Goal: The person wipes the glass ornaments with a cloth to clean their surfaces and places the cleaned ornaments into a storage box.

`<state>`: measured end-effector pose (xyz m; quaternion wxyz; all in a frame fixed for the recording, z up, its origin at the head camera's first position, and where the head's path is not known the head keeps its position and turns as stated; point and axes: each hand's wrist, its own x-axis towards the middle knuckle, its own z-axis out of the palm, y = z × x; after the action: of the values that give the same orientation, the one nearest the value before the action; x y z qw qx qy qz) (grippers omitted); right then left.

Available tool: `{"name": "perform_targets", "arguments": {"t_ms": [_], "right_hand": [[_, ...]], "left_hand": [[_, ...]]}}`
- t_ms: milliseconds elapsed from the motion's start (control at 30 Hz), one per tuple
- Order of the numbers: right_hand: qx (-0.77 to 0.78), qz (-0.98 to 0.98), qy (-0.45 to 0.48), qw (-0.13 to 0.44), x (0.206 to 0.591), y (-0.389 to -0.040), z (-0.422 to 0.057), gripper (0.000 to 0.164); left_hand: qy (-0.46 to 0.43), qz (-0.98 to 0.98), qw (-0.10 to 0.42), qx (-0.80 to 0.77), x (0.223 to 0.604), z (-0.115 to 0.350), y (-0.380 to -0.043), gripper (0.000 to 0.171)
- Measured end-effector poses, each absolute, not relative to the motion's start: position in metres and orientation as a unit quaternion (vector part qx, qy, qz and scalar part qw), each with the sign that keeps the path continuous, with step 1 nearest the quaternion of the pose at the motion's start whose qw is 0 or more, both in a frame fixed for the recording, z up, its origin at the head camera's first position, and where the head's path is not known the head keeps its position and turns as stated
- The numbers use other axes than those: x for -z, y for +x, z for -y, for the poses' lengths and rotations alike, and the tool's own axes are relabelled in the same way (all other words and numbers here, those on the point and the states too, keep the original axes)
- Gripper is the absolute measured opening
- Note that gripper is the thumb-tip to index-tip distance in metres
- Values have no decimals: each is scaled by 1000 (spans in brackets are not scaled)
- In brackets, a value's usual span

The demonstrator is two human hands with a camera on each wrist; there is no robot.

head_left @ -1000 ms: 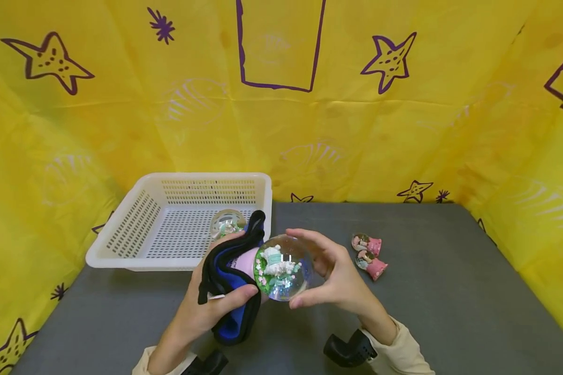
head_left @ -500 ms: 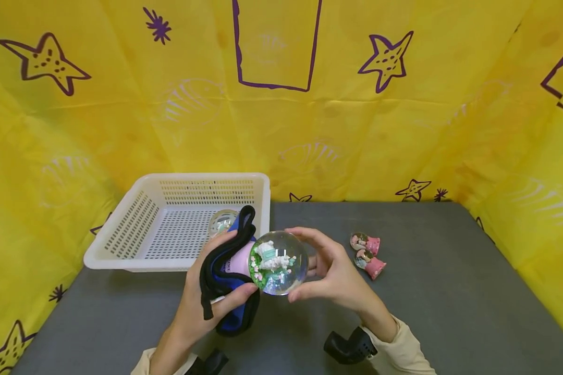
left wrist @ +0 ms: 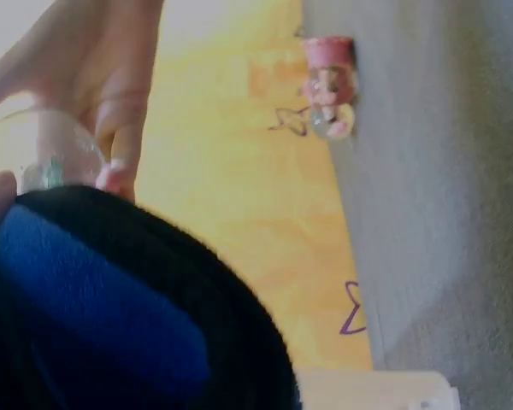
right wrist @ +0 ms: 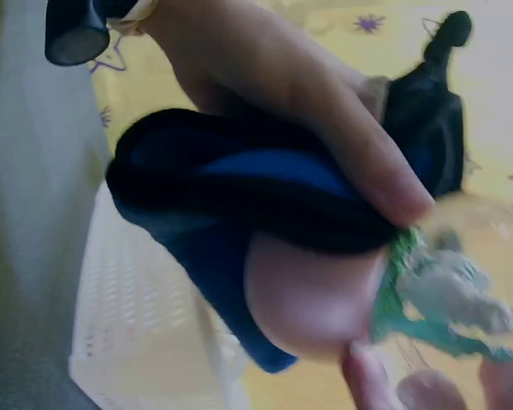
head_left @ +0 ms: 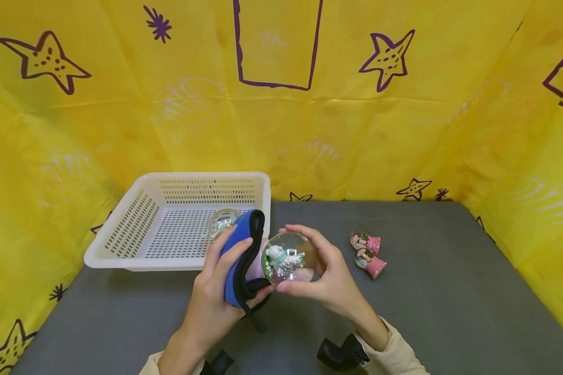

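A snow globe (head_left: 288, 258) with a white animal figure and green-pink flowers lies tilted sideways between both hands. My left hand (head_left: 211, 297) holds a blue cloth (head_left: 245, 232) with black edging, wrapped around the globe's pale pink base (right wrist: 312, 295). At the clear sphere, my right hand (head_left: 335, 278) grips with thumb and fingers on opposite sides. The cloth hides much of the base. Another clear globe (head_left: 222, 221) sits inside the white basket, partly covered by the left hand and cloth.
The white perforated basket (head_left: 169, 264) stands at the back left of the grey table (head_left: 431, 291). Two small globes with pink bases, one upper (head_left: 366, 242) and one lower (head_left: 370, 263), lie right of the hands. A yellow patterned curtain (head_left: 338, 120) surrounds the table.
The left hand has turned, bringing its back and fingers over the cloth, and the blue side now faces up. The snow globe has rotated; the right hand's fingers have shifted around the sphere.
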<state>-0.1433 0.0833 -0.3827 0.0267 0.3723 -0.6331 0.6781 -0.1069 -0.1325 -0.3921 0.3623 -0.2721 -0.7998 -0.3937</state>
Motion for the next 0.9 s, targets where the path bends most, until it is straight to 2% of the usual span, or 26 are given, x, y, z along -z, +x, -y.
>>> {"name": "perform_targets", "arguments": {"t_ms": [133,333,500,633,733,900], "right_hand": [[-663,657,353,63,384,-142,-81,79],[-655,655,371,58,381,-143,-86,78],[-651,647,395,37,381,-144,-88,76],[-617,651,437,66,380,-145,-89,77],[-597,646,468,86,378,-146,-90,78],[-569,648,499,83,375,-145,-94,78]], "left_hand": [[-268,809,380,359,392,129,-105,64],[-284,801,365,380,390,131,-104,64],[-276,808,285,436,390,138,-105,70],[-267,813,218,470,387,145,-106,81],[-260,813,177,490,382,149,-105,81],[-252,809,122,517,377,155,-104,73]]}}
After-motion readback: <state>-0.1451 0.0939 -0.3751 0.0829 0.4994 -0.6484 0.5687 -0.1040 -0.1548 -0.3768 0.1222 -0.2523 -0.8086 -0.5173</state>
